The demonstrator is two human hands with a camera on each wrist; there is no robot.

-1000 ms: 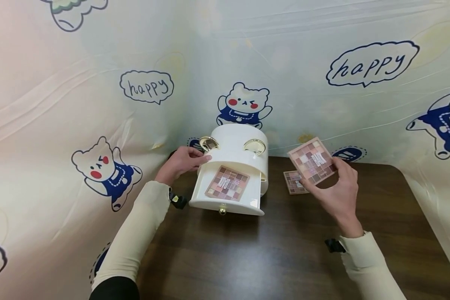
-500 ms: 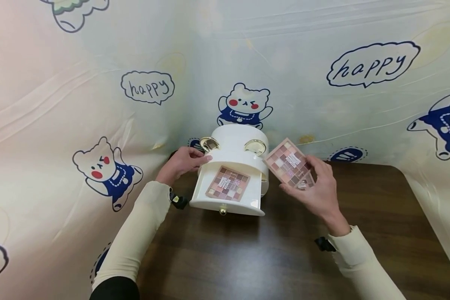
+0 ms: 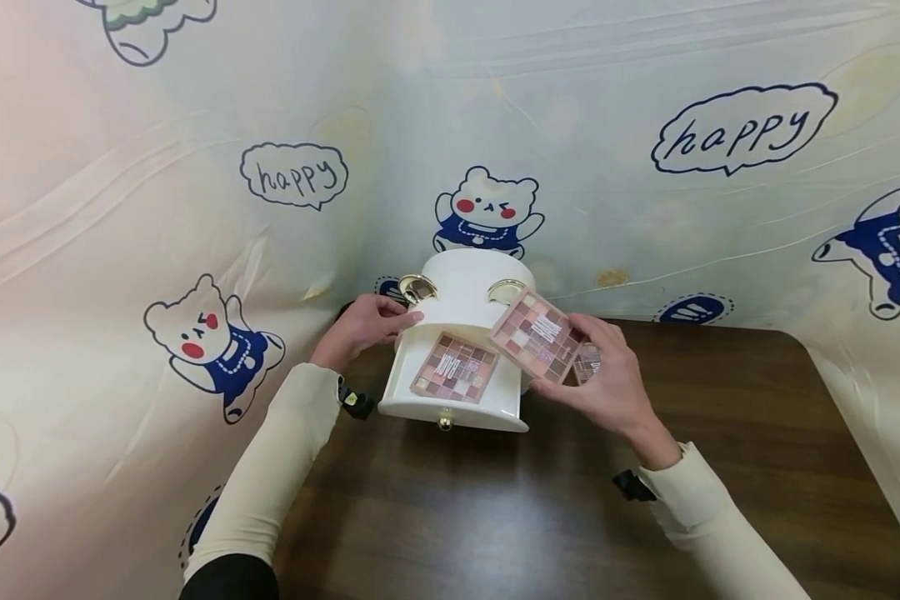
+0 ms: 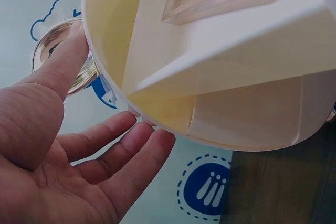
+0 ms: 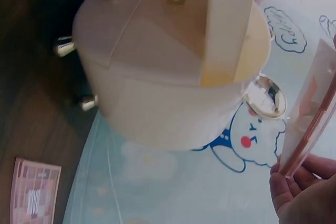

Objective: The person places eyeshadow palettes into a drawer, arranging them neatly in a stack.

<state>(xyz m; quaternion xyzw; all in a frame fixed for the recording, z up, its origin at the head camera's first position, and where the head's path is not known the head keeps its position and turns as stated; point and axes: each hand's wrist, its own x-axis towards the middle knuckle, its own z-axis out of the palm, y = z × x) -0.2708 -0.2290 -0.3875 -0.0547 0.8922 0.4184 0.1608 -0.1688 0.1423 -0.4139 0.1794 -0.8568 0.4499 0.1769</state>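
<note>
Where left hand (image 3: 366,327) rests: white organizer (image 3: 476,279), frame center, fingers loosely spread
Right hand (image 3: 609,379): pinches first palette (image 3: 534,333), right of center
Drawer (image 3: 487,418): pulled out, second palette (image 3: 456,367) inside

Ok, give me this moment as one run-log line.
left hand: touches white organizer | right hand: holds first palette near drawer | drawer: open, second palette inside | table: third palette

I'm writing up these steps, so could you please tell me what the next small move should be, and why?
The right hand should probably lower the square pink-and-brown checkered palette it holds into the open white plastic drawer: in the head view it appears over the drawer's right side, and bare drawer floor shows beside the matching palette inside.
</note>
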